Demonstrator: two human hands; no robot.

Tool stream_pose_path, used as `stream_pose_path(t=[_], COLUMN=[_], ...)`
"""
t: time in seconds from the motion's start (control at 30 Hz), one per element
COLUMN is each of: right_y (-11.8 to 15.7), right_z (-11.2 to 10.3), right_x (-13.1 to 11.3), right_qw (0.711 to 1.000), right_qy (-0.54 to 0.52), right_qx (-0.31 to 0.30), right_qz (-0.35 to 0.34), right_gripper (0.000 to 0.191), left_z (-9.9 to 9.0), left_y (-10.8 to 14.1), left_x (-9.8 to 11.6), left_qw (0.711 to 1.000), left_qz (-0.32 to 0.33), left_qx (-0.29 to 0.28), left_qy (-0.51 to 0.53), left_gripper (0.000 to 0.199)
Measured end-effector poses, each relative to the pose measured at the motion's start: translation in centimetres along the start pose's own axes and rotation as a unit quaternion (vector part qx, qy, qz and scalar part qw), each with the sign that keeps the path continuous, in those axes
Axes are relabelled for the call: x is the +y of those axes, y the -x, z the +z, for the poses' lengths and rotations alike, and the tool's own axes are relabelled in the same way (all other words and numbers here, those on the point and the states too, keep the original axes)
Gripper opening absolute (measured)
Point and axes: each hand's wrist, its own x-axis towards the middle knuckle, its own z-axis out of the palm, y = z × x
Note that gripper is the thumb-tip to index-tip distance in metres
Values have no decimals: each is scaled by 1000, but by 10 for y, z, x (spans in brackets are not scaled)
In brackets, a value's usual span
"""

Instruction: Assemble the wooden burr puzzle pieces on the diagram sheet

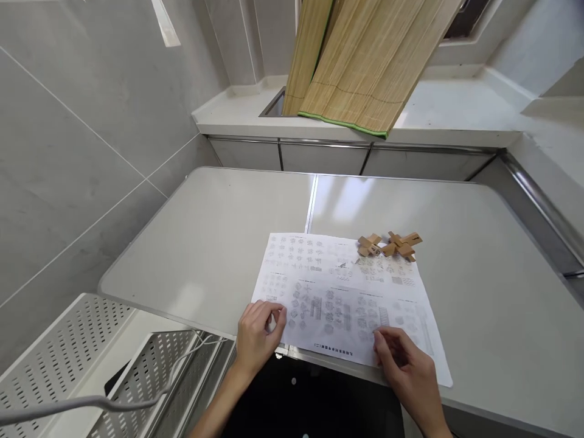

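A large printed sheet of paper (314,340) with rows of small puzzle diagrams lies flat near the table's front edge. My left hand (260,334) rests on its lower left corner, fingers curled and thumb close to the forefinger. At the lower right part of the sheet rests my right hand (406,365), also loosely closed, with a hollow between thumb and fingers. I see nothing held in either hand. Beyond them, on the sheet's far right corner, sit two interlocking wooden puzzles, a left one (369,244) and a right one (401,246), side by side.
The pale folding table (219,243) has a seam down its middle. Behind it runs a white counter (246,118) with a bamboo mat (360,67) hanging over it. Perforated white racks (64,347) and a grey cable (104,403) are at lower left.
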Motion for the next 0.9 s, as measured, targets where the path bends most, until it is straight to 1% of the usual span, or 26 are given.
stream_pose_path(t=[0.13, 0.27, 0.4, 0.5, 0.6, 0.9], right_y=[-1, -2, -3, -3, -3, -1], right_z=[-3, -4, -5, -4, -4, 2], right_x=[0, -3, -4, -4, -2, 0], right_qw=[1000, 1000, 999, 999, 999, 999], right_qy=[0, -4, -12, -18, -15, -13], right_qx=[-4, -4, -13, -16, -11, 27], right_qz=[2, -21, -26, -29, -34, -19], right_gripper=[33, 32, 30, 29, 31, 37], left_z=[1, 3, 4, 4, 4, 3], left_y=[-1, -1, -2, -2, -1, 3], left_x=[2, 3, 3, 3, 2, -2], left_qw=[1000, 1000, 999, 1000, 1000, 999], left_qz=[-6, 1, 6, 5, 5, 24], left_qx=[4, 14, 31, 23, 11, 12], left_qy=[-6, -8, -11, -16, -21, -30], left_gripper=[15, 16, 14, 15, 16, 16])
